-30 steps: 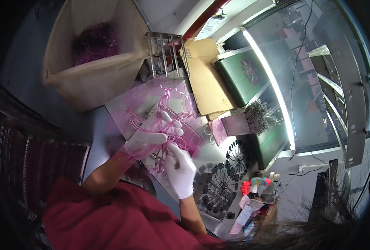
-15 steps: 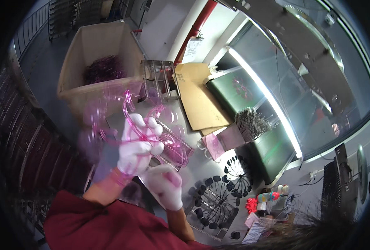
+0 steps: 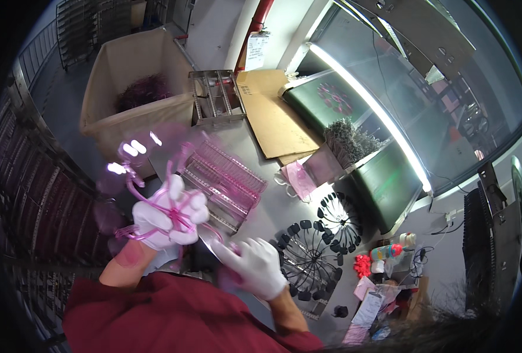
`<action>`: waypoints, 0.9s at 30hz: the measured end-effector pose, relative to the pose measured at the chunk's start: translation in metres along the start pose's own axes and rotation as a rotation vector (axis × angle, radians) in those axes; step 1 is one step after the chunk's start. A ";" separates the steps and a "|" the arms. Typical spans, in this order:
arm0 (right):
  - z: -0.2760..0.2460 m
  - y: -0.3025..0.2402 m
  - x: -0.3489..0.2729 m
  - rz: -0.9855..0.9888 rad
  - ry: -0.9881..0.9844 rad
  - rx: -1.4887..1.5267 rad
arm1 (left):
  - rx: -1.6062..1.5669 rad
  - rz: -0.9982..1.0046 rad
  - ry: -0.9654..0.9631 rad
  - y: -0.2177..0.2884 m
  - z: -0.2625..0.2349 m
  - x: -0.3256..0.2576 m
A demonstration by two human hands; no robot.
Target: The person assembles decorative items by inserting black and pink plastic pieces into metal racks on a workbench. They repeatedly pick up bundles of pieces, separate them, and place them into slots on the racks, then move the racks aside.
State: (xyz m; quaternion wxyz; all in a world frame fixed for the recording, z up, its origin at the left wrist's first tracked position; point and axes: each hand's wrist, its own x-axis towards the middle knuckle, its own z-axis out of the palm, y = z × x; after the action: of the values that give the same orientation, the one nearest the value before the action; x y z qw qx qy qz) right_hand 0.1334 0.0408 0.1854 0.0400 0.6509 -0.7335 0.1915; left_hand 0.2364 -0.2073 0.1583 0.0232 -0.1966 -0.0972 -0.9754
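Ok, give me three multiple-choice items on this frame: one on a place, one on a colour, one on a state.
1. Where is the large fabric bin?
A. far side of the table, left
B. under the right hand
C. on the green machine

2. What colour are the plastic pieces in the left hand?
A. green
B. pink
C. black

3. How is the left hand?
A. flat on the table
B. empty and open
C. closed around a bundle

Answers: 1 A, it stands beyond the table's upper left edge. 2 B, translucent pink. 3 C, gloved fingers wrap the pieces.
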 end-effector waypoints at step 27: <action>-0.060 -0.008 0.163 0.004 -0.476 0.335 | 0.174 -1.167 -0.438 0.120 -0.097 0.016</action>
State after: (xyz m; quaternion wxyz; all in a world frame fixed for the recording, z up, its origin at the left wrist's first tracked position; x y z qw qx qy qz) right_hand 0.1054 -0.0931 0.2928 -0.2416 0.6737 -0.6817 0.1519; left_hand 0.1948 -0.3440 0.0984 -0.5173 -0.3036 -0.2702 -0.7531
